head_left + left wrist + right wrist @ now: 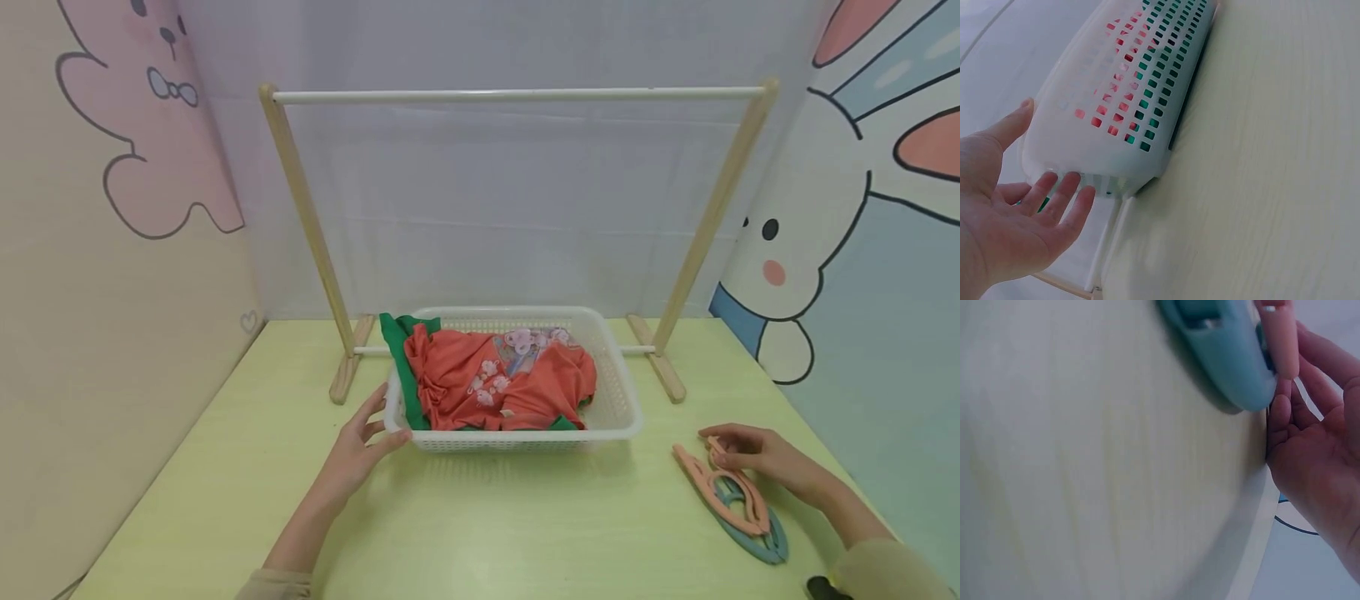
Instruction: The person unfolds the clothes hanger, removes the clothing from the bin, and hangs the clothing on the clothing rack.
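Note:
A white perforated basket (517, 439) stands mid-table, holding a crumpled orange garment (495, 379) with a green garment (401, 350) draped over its left end. My left hand (367, 433) lies against the basket's near left corner, fingers straight and spread. In the left wrist view the fingertips (1063, 187) touch the basket's end wall (1116, 81). At the right, a pink hanger (723, 487) lies on a blue hanger (757, 542). My right hand (731, 446) pinches the pink hanger's top. The right wrist view shows the hand (1316, 444) beside the pink hanger (1275, 337) and blue hanger (1222, 356).
A wooden clothes rack with a white top bar (517, 96) stands behind the basket, its feet on the pale green table (487, 525). Cartoon-painted walls close in on the left and right. The table's right edge runs near the hangers.

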### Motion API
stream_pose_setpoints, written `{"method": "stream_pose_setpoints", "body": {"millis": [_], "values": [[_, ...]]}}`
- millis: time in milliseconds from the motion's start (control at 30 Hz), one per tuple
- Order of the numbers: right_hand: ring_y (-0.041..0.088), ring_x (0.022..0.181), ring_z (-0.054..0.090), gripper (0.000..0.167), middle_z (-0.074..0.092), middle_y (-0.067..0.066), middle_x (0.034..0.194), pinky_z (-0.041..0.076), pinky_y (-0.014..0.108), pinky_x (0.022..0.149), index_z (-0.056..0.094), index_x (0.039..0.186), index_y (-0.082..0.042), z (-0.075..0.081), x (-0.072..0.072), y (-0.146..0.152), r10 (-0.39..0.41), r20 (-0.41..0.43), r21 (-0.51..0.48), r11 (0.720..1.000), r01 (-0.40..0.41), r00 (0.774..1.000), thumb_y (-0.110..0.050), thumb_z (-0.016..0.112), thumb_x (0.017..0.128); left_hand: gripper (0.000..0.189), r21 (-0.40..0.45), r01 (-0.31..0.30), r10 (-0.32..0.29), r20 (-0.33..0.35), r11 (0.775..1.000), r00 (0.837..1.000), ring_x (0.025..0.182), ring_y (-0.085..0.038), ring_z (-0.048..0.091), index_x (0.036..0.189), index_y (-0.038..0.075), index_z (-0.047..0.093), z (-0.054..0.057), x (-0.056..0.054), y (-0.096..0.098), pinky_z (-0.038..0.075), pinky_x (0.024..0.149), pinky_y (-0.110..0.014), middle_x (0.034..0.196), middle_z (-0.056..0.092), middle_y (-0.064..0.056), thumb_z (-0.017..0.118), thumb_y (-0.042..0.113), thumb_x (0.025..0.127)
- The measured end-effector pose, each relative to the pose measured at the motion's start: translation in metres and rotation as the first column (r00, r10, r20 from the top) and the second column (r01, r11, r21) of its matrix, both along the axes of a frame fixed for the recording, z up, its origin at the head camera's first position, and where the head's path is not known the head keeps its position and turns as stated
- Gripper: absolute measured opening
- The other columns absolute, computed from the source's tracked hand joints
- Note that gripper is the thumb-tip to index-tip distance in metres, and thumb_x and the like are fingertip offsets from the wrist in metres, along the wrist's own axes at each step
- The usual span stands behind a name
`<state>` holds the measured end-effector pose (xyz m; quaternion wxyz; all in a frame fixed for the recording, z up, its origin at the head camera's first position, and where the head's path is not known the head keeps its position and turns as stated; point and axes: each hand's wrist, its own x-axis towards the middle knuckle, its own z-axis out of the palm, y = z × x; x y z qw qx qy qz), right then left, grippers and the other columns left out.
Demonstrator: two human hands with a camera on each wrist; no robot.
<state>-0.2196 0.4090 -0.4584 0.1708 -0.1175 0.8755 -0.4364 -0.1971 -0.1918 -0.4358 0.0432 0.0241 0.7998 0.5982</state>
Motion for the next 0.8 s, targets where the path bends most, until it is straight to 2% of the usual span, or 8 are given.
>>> {"method": "stream_pose_setpoints", "body": {"millis": [200, 433, 633, 800], "values": [[0.003, 0.089, 0.057, 0.049, 0.064, 0.0, 0.109, 0.048, 0.021, 0.073, 0.049, 0.141, 0.002, -0.001, 0.0, 0.003, -0.04, -0.034, 0.042, 0.998, 0.042, 0.999, -0.024, 0.058, 0.1, 0.083, -0.006, 0.008, -0.008, -0.01, 1.0, 1.0, 0.135, -0.031, 0.05, 0.157, 0.03, 0.024, 0.0, -0.002, -0.002, 0.047, 0.106, -0.042, 0.154, 0.034, -0.008, 0.073, 0.024, 0.09], [0.0, 0.091, 0.059, 0.043, 0.066, 0.0, 0.109, 0.049, 0.024, 0.07, 0.051, 0.139, 0.0, 0.008, -0.001, 0.006, -0.014, -0.112, 0.029, 0.999, 0.017, 0.994, -0.02, 0.056, 0.101, 0.084, -0.017, 0.023, -0.023, -0.01, 1.0, 1.0, 0.134, -0.032, 0.051, 0.157, 0.029, 0.024, 0.001, -0.002, -0.003, 0.048, 0.104, -0.038, 0.154, 0.035, -0.008, 0.073, 0.025, 0.09], [-0.006, 0.101, 0.058, 0.042, 0.062, -0.008, 0.119, 0.053, 0.025, 0.074, 0.05, 0.141, -0.002, 0.019, -0.003, 0.007, 0.0, -0.095, 0.006, 1.0, 0.001, 0.995, -0.02, 0.052, 0.103, 0.084, -0.015, 0.025, -0.026, -0.012, 1.0, 1.0, 0.135, -0.032, 0.05, 0.157, 0.029, 0.024, 0.002, -0.003, -0.005, 0.051, 0.097, -0.027, 0.154, 0.035, -0.009, 0.074, 0.025, 0.089], [-0.005, 0.101, 0.063, 0.041, 0.068, -0.015, 0.117, 0.056, 0.024, 0.076, 0.049, 0.143, -0.005, 0.026, -0.004, 0.008, 0.047, -0.077, -0.046, 0.998, -0.051, 0.996, -0.015, 0.05, 0.104, 0.084, -0.001, 0.034, -0.034, -0.014, 0.999, 0.999, 0.135, -0.032, 0.05, 0.157, 0.028, 0.024, 0.003, -0.003, -0.004, 0.051, 0.095, -0.022, 0.154, 0.034, -0.009, 0.074, 0.025, 0.09]]}}
